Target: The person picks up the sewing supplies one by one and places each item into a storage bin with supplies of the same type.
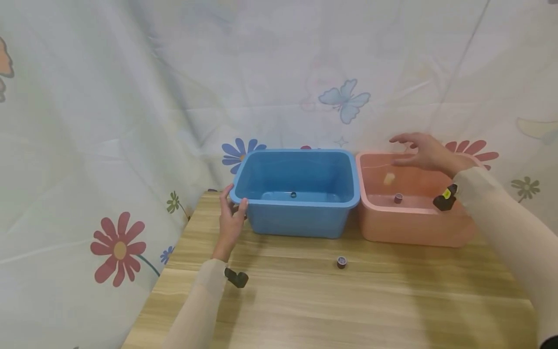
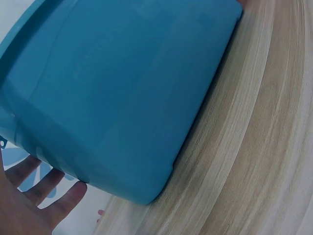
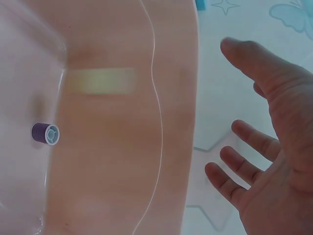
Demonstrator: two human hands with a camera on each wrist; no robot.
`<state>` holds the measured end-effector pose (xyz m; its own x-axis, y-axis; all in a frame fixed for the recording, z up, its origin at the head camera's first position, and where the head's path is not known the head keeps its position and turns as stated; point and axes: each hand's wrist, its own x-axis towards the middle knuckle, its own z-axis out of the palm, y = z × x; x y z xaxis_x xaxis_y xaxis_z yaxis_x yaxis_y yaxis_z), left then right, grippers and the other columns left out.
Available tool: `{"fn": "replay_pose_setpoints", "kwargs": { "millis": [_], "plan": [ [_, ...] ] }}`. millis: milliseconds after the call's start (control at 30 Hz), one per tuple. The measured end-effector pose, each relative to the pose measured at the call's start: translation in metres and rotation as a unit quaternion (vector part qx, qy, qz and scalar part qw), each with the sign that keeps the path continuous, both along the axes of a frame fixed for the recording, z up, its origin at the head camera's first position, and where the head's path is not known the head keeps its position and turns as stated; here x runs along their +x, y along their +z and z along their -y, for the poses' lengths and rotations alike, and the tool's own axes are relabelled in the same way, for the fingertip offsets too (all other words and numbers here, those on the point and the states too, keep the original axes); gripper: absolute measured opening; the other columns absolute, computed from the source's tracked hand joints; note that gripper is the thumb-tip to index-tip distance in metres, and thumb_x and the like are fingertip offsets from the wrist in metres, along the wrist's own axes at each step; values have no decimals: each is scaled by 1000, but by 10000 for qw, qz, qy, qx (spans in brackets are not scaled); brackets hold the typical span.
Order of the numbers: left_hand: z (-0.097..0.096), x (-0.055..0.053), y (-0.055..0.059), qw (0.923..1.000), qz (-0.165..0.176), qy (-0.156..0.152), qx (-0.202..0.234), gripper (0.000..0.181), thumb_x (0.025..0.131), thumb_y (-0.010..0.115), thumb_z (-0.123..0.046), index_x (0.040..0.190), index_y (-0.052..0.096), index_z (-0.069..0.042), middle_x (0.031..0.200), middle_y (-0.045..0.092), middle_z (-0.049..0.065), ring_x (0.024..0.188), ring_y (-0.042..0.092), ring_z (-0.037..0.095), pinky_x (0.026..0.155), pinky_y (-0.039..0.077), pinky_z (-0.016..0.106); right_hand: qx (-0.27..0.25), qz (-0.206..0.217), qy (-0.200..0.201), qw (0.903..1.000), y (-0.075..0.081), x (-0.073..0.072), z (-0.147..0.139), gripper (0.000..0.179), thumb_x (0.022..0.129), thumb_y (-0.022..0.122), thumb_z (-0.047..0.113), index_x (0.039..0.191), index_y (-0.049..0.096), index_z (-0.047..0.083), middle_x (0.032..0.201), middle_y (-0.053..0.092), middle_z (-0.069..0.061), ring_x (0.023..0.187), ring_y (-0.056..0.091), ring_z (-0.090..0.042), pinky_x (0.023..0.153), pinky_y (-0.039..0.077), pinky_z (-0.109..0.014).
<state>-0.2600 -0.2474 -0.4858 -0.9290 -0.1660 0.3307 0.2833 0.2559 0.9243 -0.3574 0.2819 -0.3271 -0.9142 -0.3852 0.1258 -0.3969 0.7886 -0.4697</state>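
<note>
the work looks partway done: a short purple cylindrical spool (image 1: 398,198) sits in the pink rectangular plastic tub (image 1: 410,228), a blurred pale-yellow block (image 1: 389,179) seems to be falling inside it, and a second purple spool (image 1: 342,262) is left on the wood-grain worktop (image 1: 283,300), at 5 o'clock from the blue rectangular plastic tub (image 1: 301,220). both spools seem upright; the block's streak runs 9 to 3 o'clock in the right wrist view, long axis unclear. the left hand (image 1: 230,220) grips the blue tub's 8 o'clock corner; the right hand (image 1: 425,151) spreads empty above the pink tub.
</note>
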Motion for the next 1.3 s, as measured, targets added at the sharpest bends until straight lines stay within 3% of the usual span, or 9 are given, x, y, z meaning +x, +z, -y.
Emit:
{"fn": "replay_pose_setpoints", "kwargs": {
  "millis": [167, 567, 733, 1067, 1300],
  "plan": [
    [0, 1, 0, 10000, 13, 13, 2, 59, 104, 59, -44, 154, 27, -43, 150, 50, 19, 123, 60, 37, 92, 54, 62, 17, 50, 135, 9999, -1, 1, -1, 80, 88, 82, 37, 153, 43, 12, 152, 41, -30, 129, 45, -54, 98, 41, -73],
    [0, 1, 0, 10000, 19, -35, 38, 62, 104, 58, -43, 157, 25, -40, 152, 48, 20, 124, 58, 40, 93, 52, 67, 37, 201, 140, 9997, 0, 7, -1, 81, 89, 82, 35, 155, 40, 14, 155, 38, -28, 132, 42, -54, 99, 40, -75],
    [-1, 1, 1, 10000, 38, 7, 18, 63, 104, 58, -44, 157, 25, -39, 153, 47, 21, 124, 58, 41, 93, 51, 67, -47, 200, 204, 9996, 7, 18, 3, 85, 88, 82, 41, 157, 37, 18, 156, 39, -26, 133, 43, -51, 98, 42, -73],
    [-1, 2, 2, 10000, -5, 14, -1, 62, 104, 59, -44, 157, 26, -38, 152, 48, 22, 124, 58, 42, 93, 52, 66, -298, 57, 490, 9983, 14, 46, 10, 86, 88, 83, 35, 158, 35, 27, 153, 44, -19, 128, 47, -42, 100, 44, -69],
    [-1, 1, 1, 10000, 10, 60, -45, 61, 104, 59, -45, 155, 27, -40, 151, 50, 20, 122, 60, 39, 91, 54, 63, -283, 385, 444, 9979, 18, 70, 12, 85, 84, 79, 56, 155, 32, 49, 148, 46, 0, 127, 47, -30, 98, 47, -64]
  ]
}}
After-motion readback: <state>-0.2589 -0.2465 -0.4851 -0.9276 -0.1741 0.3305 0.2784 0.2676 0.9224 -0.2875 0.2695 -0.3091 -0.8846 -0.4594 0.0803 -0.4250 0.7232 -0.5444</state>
